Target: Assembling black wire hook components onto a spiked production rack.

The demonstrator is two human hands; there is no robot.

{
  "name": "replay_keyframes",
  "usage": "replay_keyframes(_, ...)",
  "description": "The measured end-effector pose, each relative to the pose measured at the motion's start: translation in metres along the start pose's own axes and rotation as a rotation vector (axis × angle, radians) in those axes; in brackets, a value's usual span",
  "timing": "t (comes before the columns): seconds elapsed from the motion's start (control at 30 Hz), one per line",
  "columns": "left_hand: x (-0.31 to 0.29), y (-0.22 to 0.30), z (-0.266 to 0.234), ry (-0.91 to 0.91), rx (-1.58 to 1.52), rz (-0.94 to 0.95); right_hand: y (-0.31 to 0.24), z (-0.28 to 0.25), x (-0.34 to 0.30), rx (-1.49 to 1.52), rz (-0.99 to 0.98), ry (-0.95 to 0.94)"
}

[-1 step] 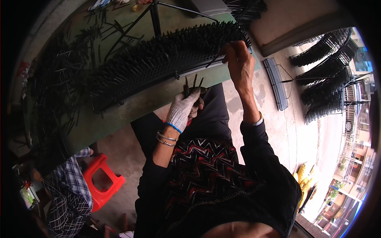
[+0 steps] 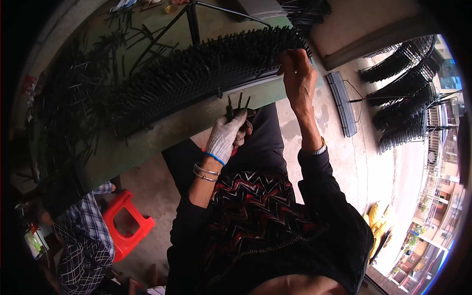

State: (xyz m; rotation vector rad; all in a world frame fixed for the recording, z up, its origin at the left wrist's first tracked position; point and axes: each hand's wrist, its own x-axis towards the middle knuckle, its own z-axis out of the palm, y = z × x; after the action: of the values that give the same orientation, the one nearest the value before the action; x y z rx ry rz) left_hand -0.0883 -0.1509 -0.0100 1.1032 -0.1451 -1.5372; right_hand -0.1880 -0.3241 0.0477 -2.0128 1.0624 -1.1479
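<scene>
A long black perforated panel (image 2: 196, 83), packed with rows of black rubbery sticks (image 2: 206, 54), lies slanted across the green table. My left hand (image 2: 228, 130), in a grey-white knitted glove, is closed around a few thin black sticks (image 2: 240, 101) whose tips poke up past the thumb. It is held in front of the table edge, over my lap. Bare, my right hand (image 2: 300, 76) is at the panel's right end with thumb and fingers pinched together. Whatever lies between those fingertips is hidden against the dark sticks.
Loose black sticks are heaped on the left of the green table (image 2: 147, 135). A metal frame (image 2: 192, 24) rises behind the panel. Below left, a person in plaid (image 2: 88, 221) is beside a red stool (image 2: 127, 223). A grey broom-like head (image 2: 341, 103) and stacked black racks (image 2: 403, 93) occupy the right.
My right hand has shifted slightly upward at the panel. A thin dark strip seen by its fingertips before no longer shows. My left hand stays almost still, the stick tips tilting a little.
</scene>
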Motion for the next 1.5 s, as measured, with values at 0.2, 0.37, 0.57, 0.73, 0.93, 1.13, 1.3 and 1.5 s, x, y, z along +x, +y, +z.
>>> replay_keyframes(0.2, 0.002, -0.004, 0.004, -0.078, -0.142, -0.050, 0.022, 0.018, 0.005, -0.128, -0.258, 0.048)
replay_keyframes(0.37, -0.001, -0.003, 0.005, -0.089, -0.171, -0.021, 0.017, 0.018, 0.008, -0.182, -0.262, 0.019)
replay_keyframes(0.57, -0.001, -0.006, 0.004, -0.100, -0.201, -0.016, 0.018, 0.015, 0.008, -0.128, -0.271, 0.024)
replay_keyframes(0.73, -0.002, -0.006, 0.007, -0.069, -0.184, -0.019, 0.026, 0.021, 0.008, -0.331, -0.378, -0.021)
replay_keyframes(0.93, -0.003, -0.005, 0.009, -0.042, -0.227, -0.037, 0.014, 0.018, 0.008, -0.551, -0.493, 0.026)
replay_keyframes(1.13, -0.003, -0.006, 0.014, -0.036, -0.234, -0.042, 0.024, 0.014, 0.005, -0.452, -0.538, -0.141)
replay_keyframes(1.3, -0.004, -0.005, 0.016, -0.011, -0.218, -0.046, 0.004, 0.001, -0.006, -0.363, -0.247, -0.205)
replay_keyframes(1.5, -0.006, -0.006, 0.014, -0.028, -0.178, -0.031, 0.009, -0.008, -0.040, 0.110, 0.013, -0.767)
